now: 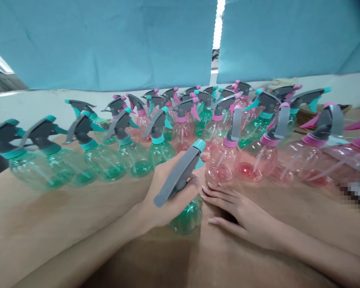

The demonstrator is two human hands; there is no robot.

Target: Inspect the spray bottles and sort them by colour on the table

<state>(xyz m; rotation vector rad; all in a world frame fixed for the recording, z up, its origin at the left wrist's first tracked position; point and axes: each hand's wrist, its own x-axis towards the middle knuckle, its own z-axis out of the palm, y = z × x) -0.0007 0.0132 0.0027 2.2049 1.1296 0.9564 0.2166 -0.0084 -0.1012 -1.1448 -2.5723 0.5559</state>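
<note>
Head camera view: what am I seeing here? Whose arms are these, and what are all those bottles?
No machine here: a person wears a camera on the head, looking down at their own bare hands. The left hand is closed around a green spray bottle, just under its grey trigger head. The right hand lies open and flat on the brown table, fingertips close to that bottle. Behind stand rows of spray bottles: green bottles on the left, pink bottles on the right. A blue curtain hangs at the back.

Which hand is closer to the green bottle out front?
Left. The left hand holds the green bottle by its neck; the right hand lies flat on the table beside it.
</note>
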